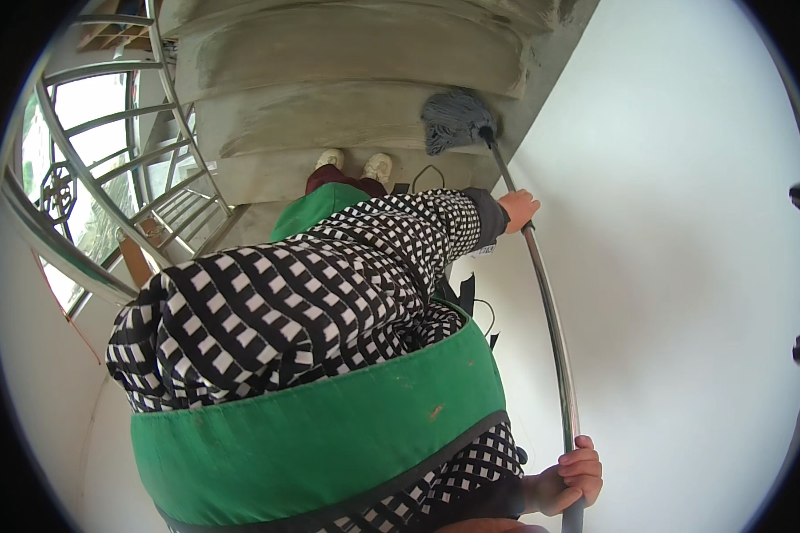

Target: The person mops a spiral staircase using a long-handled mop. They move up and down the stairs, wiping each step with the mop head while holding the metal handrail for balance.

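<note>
A mop with a grey string head (pixel 457 120) rests on a concrete stair step (pixel 320 113), close to the right-hand side of the stairs. Its shiny metal handle (pixel 552 313) runs down along the white wall to the lower right of the view. My left hand (pixel 521 209) reaches across my body and grips the handle's upper part, nearer the mop head. Lower down, my right hand (pixel 573 474) has its fingers wrapped around the handle near its other end. Both sleeves are black-and-white patterned, and a green apron (pixel 320 446) covers my front.
A stainless steel railing (pixel 117 180) lines the left side of the stairs, with a window (pixel 93 100) beyond it. On the right, a white wall (pixel 673 266) rises beside the handle. My light shoes (pixel 377 166) stand on a step below the mop head.
</note>
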The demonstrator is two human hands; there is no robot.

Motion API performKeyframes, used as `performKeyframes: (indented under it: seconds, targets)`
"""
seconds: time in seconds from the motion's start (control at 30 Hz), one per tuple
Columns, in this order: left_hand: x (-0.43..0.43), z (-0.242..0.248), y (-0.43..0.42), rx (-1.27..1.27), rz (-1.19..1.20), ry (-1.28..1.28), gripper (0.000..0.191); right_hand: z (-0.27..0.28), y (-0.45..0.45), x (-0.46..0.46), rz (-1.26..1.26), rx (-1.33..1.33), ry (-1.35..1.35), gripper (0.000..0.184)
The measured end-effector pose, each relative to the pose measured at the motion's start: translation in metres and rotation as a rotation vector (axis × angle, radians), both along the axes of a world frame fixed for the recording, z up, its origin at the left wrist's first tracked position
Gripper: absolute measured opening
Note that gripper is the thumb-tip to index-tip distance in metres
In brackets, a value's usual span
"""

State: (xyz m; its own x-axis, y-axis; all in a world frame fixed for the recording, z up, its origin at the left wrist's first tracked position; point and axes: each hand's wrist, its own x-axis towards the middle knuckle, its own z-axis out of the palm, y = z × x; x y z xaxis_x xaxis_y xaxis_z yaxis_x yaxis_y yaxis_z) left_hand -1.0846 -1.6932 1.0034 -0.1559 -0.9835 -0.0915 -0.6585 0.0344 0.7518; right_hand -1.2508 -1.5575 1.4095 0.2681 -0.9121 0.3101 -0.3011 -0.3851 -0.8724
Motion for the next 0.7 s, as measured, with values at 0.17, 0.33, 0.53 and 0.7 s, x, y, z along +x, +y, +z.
performKeyframes:
  seconds: [0.17, 0.33, 0.53, 0.7]
  targets:
    - [-0.003, -0.012, 0.026, 0.167, -0.231, 0.105, 0.03, -0.001, 0.003, 0.003, -0.208, -0.094, 0.157, 0.031]
    - [0.017, -0.022, 0.044, 0.133, -0.278, 0.103, 0.028, -0.01, -0.02, -0.004, -0.216, -0.165, 0.094, 0.029]
    - [0.053, -0.01, 0.079, 0.162, -0.205, 0.044, 0.023, -0.014, -0.037, -0.015, -0.335, -0.091, -0.093, 0.026]
    - [0.087, -0.015, 0.141, 0.203, -0.039, -0.008, 0.022, -0.024, -0.046, -0.016, -0.27, 0.075, -0.079, 0.027]
